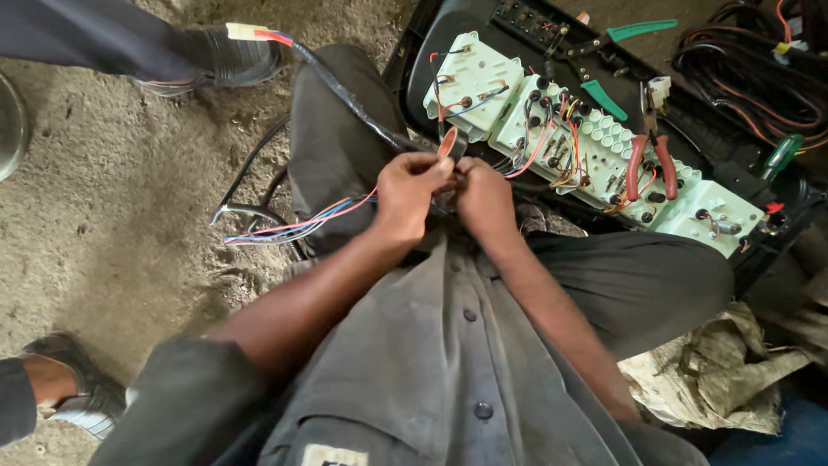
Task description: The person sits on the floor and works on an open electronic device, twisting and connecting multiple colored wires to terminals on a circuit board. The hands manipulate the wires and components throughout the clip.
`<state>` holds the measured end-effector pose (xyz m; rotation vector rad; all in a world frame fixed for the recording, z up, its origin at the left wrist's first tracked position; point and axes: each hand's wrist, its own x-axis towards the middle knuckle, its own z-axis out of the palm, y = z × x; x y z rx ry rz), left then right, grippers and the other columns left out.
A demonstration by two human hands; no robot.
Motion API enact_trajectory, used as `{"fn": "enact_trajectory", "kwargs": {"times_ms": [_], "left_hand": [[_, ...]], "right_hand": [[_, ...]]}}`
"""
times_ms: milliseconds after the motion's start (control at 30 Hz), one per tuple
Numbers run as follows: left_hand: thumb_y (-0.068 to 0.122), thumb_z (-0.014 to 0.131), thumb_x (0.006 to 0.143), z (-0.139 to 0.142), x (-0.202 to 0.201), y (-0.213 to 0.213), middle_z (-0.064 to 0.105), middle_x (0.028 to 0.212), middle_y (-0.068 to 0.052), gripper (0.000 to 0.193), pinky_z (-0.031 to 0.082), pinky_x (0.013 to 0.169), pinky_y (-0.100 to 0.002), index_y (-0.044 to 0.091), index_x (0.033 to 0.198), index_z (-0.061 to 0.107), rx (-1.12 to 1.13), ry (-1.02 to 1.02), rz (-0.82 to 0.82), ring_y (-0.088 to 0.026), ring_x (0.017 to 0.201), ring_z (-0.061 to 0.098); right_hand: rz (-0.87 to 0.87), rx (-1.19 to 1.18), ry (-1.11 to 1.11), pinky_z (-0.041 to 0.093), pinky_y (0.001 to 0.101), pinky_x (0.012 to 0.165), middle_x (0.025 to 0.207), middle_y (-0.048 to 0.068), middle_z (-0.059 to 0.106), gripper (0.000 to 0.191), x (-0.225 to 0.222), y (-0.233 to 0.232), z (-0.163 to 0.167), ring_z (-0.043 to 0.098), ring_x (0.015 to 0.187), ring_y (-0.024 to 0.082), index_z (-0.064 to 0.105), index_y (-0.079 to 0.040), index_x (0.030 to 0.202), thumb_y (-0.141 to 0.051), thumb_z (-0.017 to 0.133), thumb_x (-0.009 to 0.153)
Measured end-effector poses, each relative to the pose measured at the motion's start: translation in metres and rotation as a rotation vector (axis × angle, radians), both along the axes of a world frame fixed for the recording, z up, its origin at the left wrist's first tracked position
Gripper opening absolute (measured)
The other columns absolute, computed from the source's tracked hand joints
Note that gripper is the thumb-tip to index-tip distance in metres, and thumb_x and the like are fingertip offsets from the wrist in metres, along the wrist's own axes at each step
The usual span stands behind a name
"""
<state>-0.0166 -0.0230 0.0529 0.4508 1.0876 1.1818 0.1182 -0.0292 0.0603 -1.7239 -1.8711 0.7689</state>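
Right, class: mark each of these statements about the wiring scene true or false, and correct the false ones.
1. Both hands meet at a roll of black tape. True: the left hand and right hand hold the tape roll and wires together.
2. The red-handled pliers lie on the sandy ground. False: the pliers rest on the pale green panel.
3. A bundle of coloured wires trails off beside the left hand. True.
4. The screwdriver has a yellow handle. False: the screwdriver is green-handled.
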Motion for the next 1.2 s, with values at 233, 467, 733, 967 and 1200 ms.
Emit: {"fn": "enact_trajectory", "kwargs": {"times_ms": [233,467,733,967,1200], "left_hand": [[0.019,0.09,0.077,0.007,0.021,0.018,0.063,0.071,-0.003,0.036,0.04,0.039,-0.029,0.001,0.094,0.064,-0.129,0.025,0.07,-0.011,0.048,0.055],[0.014,0.085,0.079,0.006,0.016,0.023,0.07,0.084,0.001,0.025,0.048,0.057,-0.026,0.004,0.101,0.076,-0.123,-0.109,-0.013,-0.009,0.067,0.063],[0.019,0.071,0.1,-0.02,0.0,0.032,0.067,0.088,0.001,0.02,0.05,0.068,-0.031,0.003,0.11,0.076,-0.098,-0.329,-0.233,-0.011,0.077,0.06],[0.02,0.065,0.102,-0.046,0.005,0.033,0.069,0.087,-0.004,0.014,0.052,0.075,-0.033,0.007,0.101,0.068,-0.11,-0.454,-0.103,-0.016,0.081,0.064],[0.011,0.066,0.091,-0.061,-0.018,0.01,0.073,0.098,-0.006,0.022,0.058,0.078,-0.041,0.008,0.112,0.067,-0.147,0.01,-0.537,-0.023,0.088,0.072]], "right_hand": [[-0.021,0.047,0.196,0.055,0.0425,0.078,0.099,0.021,0.07,0.017,0.007,-0.006,-0.01,0.07,0.09,0.039,0.068,0.002,0.105,-0.008,0.066,0.092],[0.033,0.077,0.256,0.054,0.0438,0.08,0.102,0.022,0.071,0.02,0.007,-0.002,-0.019,0.069,0.094,0.04,0.067,0.003,0.107,-0.013,0.066,0.095],[-0.173,-0.103,0.146,0.046,0.051,0.062,0.075,0.025,0.064,0.051,-0.001,0.005,-0.022,0.062,0.072,0.046,0.063,0.004,0.081,-0.041,0.057,0.105],[-0.282,-0.067,0.103,0.042,0.0558,0.056,0.065,0.027,0.059,0.057,-0.006,0.01,-0.028,0.059,0.062,0.048,0.062,0.004,0.069,-0.042,0.058,0.101],[-0.224,-0.507,0.518,0.049,0.0357,0.046,0.066,0.009,0.065,0.043,0.009,0.018,-0.026,0.064,0.05,0.023,0.067,-0.001,0.084,-0.039,0.058,0.102]]}}
